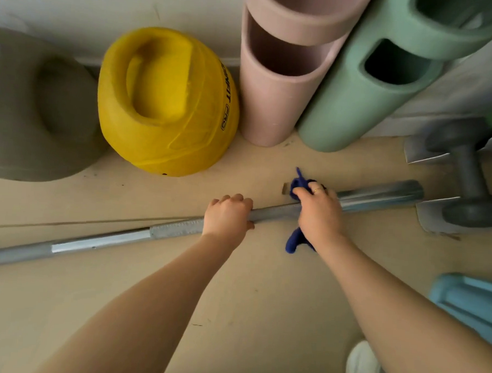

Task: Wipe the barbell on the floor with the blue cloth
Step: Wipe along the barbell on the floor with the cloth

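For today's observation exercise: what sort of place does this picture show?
Probably a gym or home workout corner: a barbell lies on the floor, a grey dumbbell sits nearby, and a yellow weight bag stands by the wall.

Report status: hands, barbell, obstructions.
Left hand gripping barbell. Right hand clamps blue cloth around the bar. Dumbbell beside far end, contact unclear.
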